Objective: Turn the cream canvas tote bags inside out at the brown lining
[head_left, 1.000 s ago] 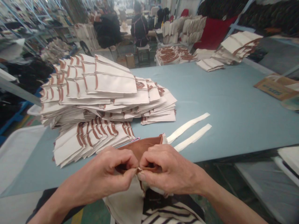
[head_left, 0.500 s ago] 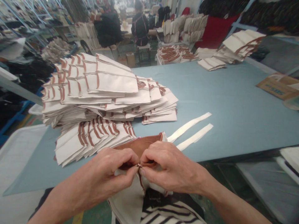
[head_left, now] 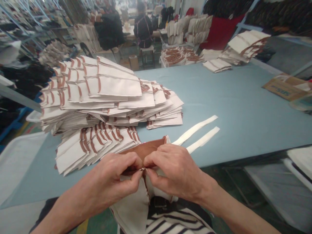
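My left hand [head_left: 114, 178] and my right hand [head_left: 174, 170] meet at the near edge of the blue table [head_left: 234, 107], fingertips pinched together on the rim of a cream fabric bag [head_left: 133, 208] with a brown lining [head_left: 143, 150]. The bag hangs down over my lap. Both hands are closed on its top edge. Two loose cream strips [head_left: 197, 135] lie just right of my hands.
A large fanned heap of cream bags with brown trim [head_left: 102, 100] fills the table's left half. More stacks [head_left: 243, 45] sit at the far right, with a cardboard box [head_left: 280, 86] on the right edge. People sit at tables in the background.
My hands stay pinched on the bag's rim and have shifted slightly upward and left. The bag's cream body hangs a little lower between them.
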### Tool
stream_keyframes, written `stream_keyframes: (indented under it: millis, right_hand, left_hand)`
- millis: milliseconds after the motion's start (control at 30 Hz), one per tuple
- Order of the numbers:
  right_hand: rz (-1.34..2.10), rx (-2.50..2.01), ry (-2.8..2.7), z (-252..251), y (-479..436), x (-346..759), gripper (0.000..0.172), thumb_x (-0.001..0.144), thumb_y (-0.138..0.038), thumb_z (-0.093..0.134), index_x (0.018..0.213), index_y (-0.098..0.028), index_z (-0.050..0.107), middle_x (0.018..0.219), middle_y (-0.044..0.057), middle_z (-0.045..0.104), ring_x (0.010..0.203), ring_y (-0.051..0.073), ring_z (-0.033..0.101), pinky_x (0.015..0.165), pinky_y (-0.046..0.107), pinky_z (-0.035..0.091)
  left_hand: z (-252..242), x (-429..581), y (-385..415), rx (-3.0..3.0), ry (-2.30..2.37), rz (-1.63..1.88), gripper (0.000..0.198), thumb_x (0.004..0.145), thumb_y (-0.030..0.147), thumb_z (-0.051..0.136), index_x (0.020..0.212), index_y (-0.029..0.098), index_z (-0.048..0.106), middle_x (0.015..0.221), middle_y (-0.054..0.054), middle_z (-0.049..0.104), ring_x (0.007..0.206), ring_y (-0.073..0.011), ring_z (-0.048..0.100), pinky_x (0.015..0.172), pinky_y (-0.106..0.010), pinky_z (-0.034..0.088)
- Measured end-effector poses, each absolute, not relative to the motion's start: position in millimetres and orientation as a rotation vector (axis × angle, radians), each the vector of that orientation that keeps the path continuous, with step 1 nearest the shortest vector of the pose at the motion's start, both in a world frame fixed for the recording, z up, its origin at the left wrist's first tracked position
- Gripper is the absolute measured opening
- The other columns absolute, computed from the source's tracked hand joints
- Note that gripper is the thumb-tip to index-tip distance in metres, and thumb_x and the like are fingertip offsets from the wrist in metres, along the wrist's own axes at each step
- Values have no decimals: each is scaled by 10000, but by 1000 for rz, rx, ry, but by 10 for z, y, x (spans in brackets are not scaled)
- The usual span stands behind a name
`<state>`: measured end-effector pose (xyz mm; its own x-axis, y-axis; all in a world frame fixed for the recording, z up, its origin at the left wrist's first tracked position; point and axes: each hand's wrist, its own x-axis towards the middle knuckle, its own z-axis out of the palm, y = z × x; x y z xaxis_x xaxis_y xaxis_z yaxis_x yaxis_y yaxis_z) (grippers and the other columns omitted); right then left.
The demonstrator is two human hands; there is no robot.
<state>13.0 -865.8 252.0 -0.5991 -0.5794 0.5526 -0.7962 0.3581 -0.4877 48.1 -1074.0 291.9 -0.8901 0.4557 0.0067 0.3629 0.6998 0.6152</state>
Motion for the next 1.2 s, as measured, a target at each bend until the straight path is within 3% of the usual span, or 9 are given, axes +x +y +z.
stream_keyframes:
  millis: [167, 500, 800, 900, 1000, 1100, 1200]
  right_hand:
    - [968, 1258, -2164, 2440, -8737, 187, 229, 917, -96, 543, 732, -200, 632, 668, 0, 727, 615, 164, 632, 626, 309, 445]
    - [1411, 1037, -2334, 2446, -8871, 290, 104, 750, -115, 558, 741, -172, 644, 644, -4, 674, 555, 137, 600, 566, 264, 411]
    - [1068, 1203, -2385, 2504, -8878, 314, 149, 839, -102, 545, 754, -170, 646, 659, 14, 686, 595, 164, 627, 620, 301, 395]
    - [1117, 1209, -2466, 2595, -8856, 284, 62, 809, -139, 587, 811, -173, 638, 710, 13, 711, 636, 173, 663, 635, 299, 393]
    - [1158, 1180, -2573, 2701, -8838, 197, 102, 772, -179, 632, 873, -174, 634, 752, 13, 730, 671, 179, 671, 631, 298, 369]
    - [1109, 1210, -2586, 2761, -8835, 92, 26, 781, -177, 616, 801, -192, 609, 715, 8, 707, 670, 174, 638, 630, 305, 335]
    - [1055, 1257, -2542, 2743, -8849, 38, 107, 801, -176, 581, 708, -204, 538, 657, 3, 649, 635, 161, 573, 616, 318, 299]
  left_hand:
    - [2866, 532, -10761, 649, 2780, 941, 189, 862, 126, 489, 711, 199, 576, 595, 89, 501, 525, -71, 438, 506, -210, 304]
    - [2803, 581, -10830, 732, 2865, 921, 166, 818, 109, 506, 683, 204, 485, 564, 111, 394, 499, -65, 345, 477, -204, 239]
    - [2758, 615, -10819, 751, 2976, 848, 210, 813, 104, 492, 643, 212, 436, 539, 106, 362, 463, -70, 363, 473, -222, 237]
    - [2778, 592, -10853, 827, 2946, 862, 206, 859, 101, 492, 683, 207, 487, 570, 93, 443, 482, -72, 416, 483, -220, 267]
    - [2818, 539, -10914, 925, 2924, 920, 187, 903, 92, 500, 770, 201, 573, 635, 79, 544, 521, -68, 482, 511, -206, 315]
    - [2862, 471, -10950, 959, 2934, 981, 162, 928, 92, 523, 866, 211, 614, 672, 85, 587, 537, -62, 521, 532, -196, 342]
    - [2889, 413, -10951, 920, 2894, 1007, 151, 942, 112, 530, 930, 226, 628, 734, 78, 661, 601, -76, 612, 574, -197, 390]
